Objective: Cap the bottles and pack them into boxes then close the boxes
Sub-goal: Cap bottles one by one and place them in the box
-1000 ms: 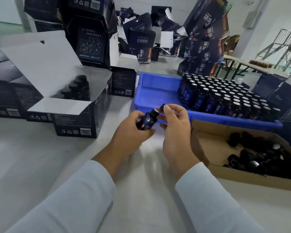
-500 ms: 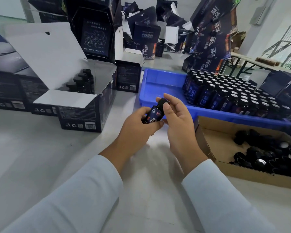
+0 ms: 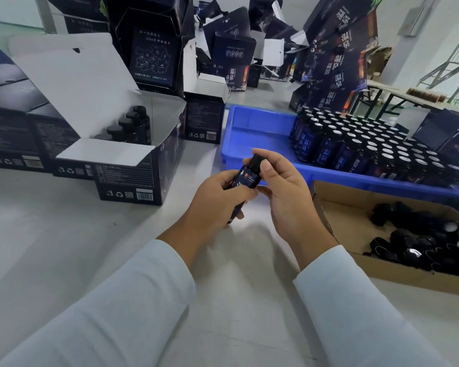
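Observation:
My left hand (image 3: pixel 217 200) grips a small dark blue bottle (image 3: pixel 245 178) by its body, tilted up and to the right above the table. On the bottle's neck sits a black cap (image 3: pixel 255 160), pinched by my right hand (image 3: pixel 284 192) between thumb and fingers. An open dark box (image 3: pixel 133 170) with white flaps stands to the left, several capped bottles (image 3: pixel 129 125) lined up inside it. A blue tray (image 3: pixel 252 133) behind my hands holds several uncapped bottles (image 3: pixel 355 144). A cardboard box (image 3: pixel 337 207) on the right contains loose black caps (image 3: pixel 421 242).
Closed dark boxes (image 3: pixel 16 136) line the left edge. More dark cartons (image 3: pixel 154 49) are stacked and scattered at the back, one small open one (image 3: pixel 204 120) beside the tray. A folding table (image 3: pixel 398 94) stands at the far right. The white tabletop (image 3: pixel 64 247) lies bare near me.
The cap, held apart from the bottle a second ago, now sits on its neck under my right fingers. Both hands rose slightly toward the tray.

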